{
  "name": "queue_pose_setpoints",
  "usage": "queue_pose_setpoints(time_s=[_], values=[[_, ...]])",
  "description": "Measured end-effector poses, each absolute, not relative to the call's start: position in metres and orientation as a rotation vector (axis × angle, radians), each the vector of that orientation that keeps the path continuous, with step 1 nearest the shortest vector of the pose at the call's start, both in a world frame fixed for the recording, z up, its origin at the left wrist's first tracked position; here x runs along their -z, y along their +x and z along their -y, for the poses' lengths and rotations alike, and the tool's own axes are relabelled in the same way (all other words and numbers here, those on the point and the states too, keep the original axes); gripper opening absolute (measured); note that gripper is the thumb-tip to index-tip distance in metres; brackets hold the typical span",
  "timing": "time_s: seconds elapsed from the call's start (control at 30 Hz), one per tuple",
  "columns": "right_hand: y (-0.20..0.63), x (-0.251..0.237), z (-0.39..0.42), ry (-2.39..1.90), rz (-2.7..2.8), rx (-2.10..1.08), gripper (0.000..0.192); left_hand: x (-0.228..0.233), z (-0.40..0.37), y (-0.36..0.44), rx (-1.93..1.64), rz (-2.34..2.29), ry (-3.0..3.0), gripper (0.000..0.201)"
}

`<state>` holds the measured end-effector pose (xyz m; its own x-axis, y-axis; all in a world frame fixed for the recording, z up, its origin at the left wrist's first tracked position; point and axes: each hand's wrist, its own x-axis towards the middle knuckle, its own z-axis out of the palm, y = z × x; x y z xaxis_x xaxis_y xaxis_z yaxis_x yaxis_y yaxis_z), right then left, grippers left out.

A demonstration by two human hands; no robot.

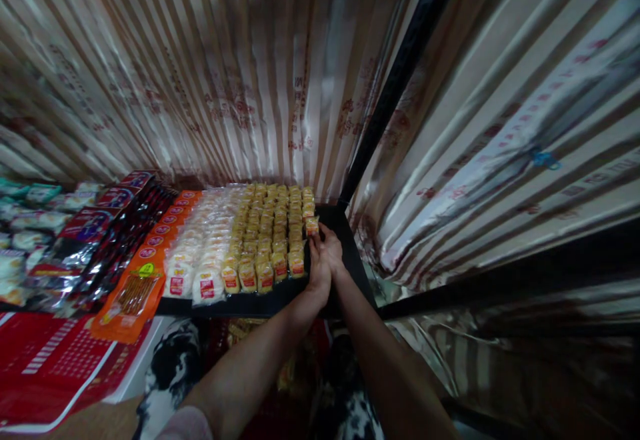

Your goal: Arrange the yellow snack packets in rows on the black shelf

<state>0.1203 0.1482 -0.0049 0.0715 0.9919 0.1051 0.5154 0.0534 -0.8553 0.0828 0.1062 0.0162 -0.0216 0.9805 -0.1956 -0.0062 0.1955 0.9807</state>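
Both of my hands meet at the right end of rows of small yellow wrapped snack packets [265, 227] on a black shelf [345, 227]. A single snack packet [312, 225] with an orange-red label sits at my fingertips, a little above the others. My left hand [319, 268] has its fingers closed against the packet's near side. From the right, my right hand [330, 248] presses its fingers to the same packet, partly overlapping the left. The exact finger contact is small and dim.
White wrapped packets [206, 247] stand left of the yellow rows. Beyond them are an orange bag of sticks [135, 293], dark red packets [120, 227] and pale packets [35, 240]. A black post [390, 93] rises by striped sheeting [250, 60]. A red box [55, 360] lies below left.
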Motion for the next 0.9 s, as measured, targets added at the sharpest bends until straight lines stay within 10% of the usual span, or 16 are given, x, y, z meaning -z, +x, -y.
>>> queue_pose_setpoints(time_s=[0.9], values=[[0.13, 0.015, -0.174, -1.546, 1.386, -0.676, 0.035, -0.02, -0.119, 0.08, -1.07, -1.391, 0.874, 0.048]])
